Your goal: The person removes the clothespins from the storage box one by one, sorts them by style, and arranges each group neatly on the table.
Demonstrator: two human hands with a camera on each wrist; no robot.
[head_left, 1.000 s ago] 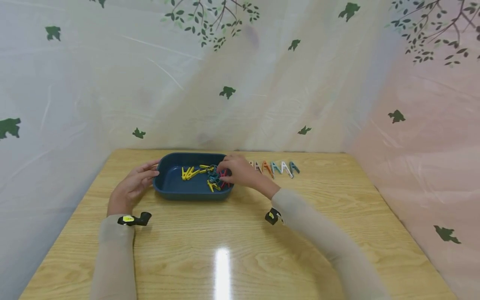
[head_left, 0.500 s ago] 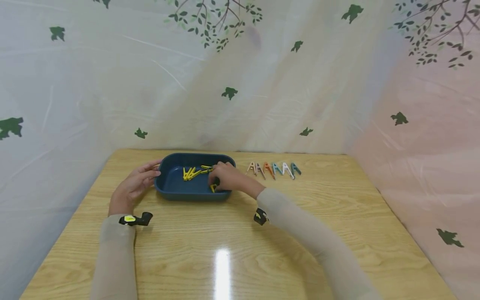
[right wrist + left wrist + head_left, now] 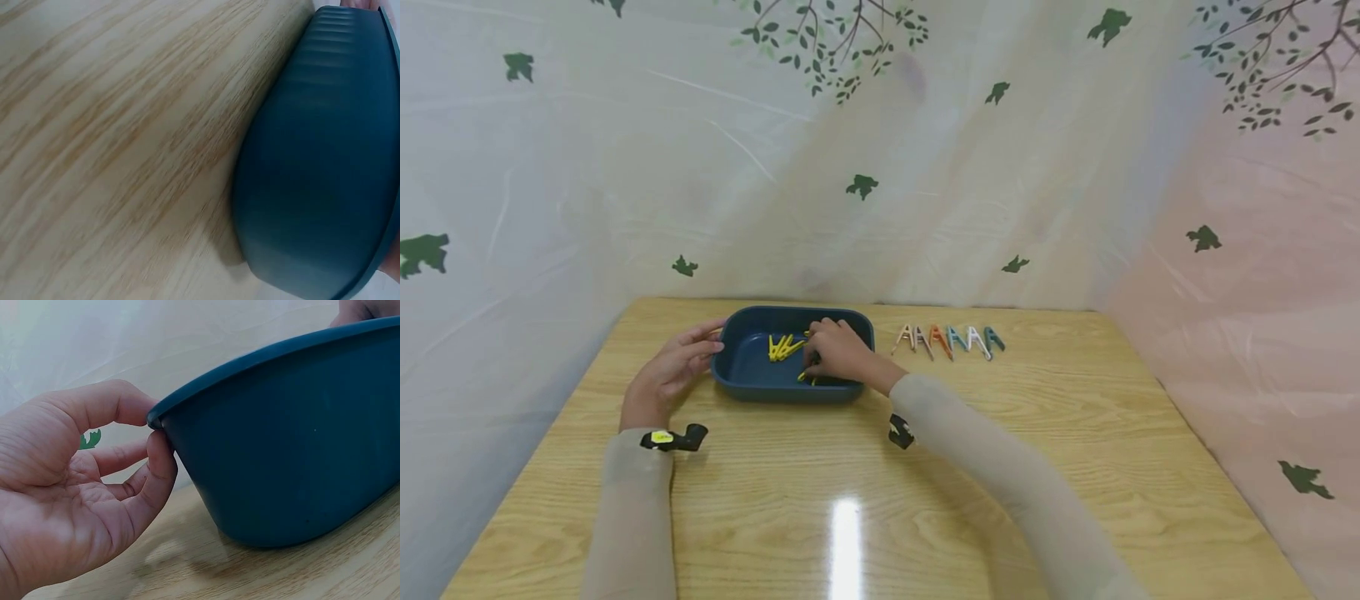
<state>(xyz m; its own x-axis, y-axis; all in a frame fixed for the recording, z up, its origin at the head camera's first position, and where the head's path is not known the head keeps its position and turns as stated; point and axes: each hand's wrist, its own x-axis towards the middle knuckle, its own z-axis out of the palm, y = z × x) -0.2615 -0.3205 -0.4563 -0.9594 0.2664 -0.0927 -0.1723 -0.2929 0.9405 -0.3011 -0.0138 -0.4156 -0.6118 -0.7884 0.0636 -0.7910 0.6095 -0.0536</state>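
Note:
A dark blue plastic tub (image 3: 793, 393) stands near the back of the table. My left hand (image 3: 673, 367) pinches its left rim between thumb and finger, as the left wrist view shows up close. Yellow clothespins (image 3: 785, 347) lie on the tub's floor, left of the middle. My right hand (image 3: 841, 350) is down inside the right half, fingers bent downward among more clothespins. Bits of yellow show by its fingertips, but the hand covers the rest, so whether it grips one is hidden. In the right wrist view the tub's outer wall (image 3: 312, 162) blocks that hand's fingers.
Right of the tub, a row of several clothespins (image 3: 937, 338) in peach, orange, light blue, white and dark blue lies on the wooden table (image 3: 760, 500). A leaf-patterned cloth (image 3: 925, 225) hangs right behind the table's back edge.
My right hand has moved down and left inside the tub, now covering the dark and pink clothespins seen earlier at its right end. My left hand keeps its place on the rim.

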